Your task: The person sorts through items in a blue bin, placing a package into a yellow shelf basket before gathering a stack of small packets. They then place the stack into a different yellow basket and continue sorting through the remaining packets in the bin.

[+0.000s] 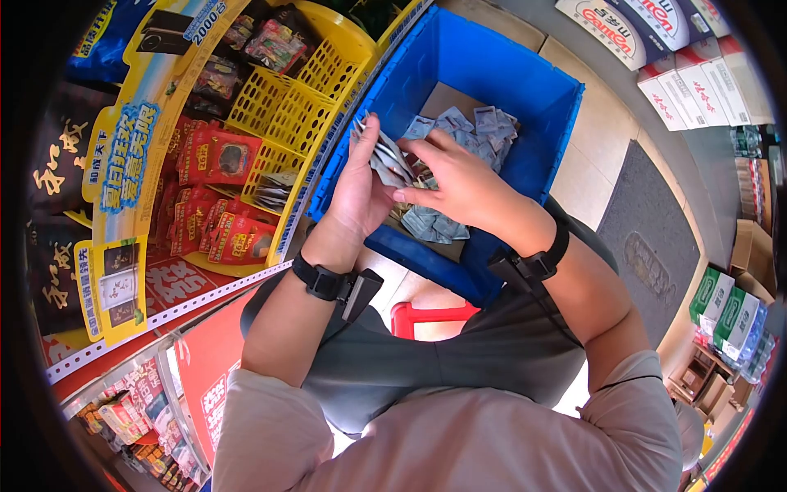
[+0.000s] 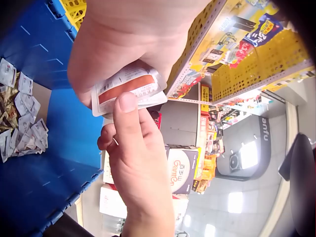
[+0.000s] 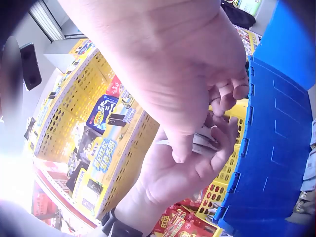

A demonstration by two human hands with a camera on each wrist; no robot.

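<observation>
My left hand (image 1: 354, 193) holds a small stack of flat silvery sachets (image 1: 387, 162), palm turned up, over the near left side of a blue crate (image 1: 525, 82). From the right, my right hand (image 1: 459, 180) meets the stack. In the left wrist view its thumb presses the front sachet (image 2: 123, 91), which has a brown-orange band, with the fingers behind. The right wrist view shows the sachet edges (image 3: 202, 143) between both hands, partly covered by fingers. More loose sachets (image 1: 492, 127) lie in a heap on the crate's bottom.
Left of the crate stands a yellow basket shelf (image 1: 283, 111) holding red packs (image 1: 229, 156) and a few silvery packs (image 1: 275, 190). A red stool (image 1: 403, 320) shows between the legs. White cartons (image 1: 697, 86) stand at the far right, beyond a grey mat (image 1: 643, 230).
</observation>
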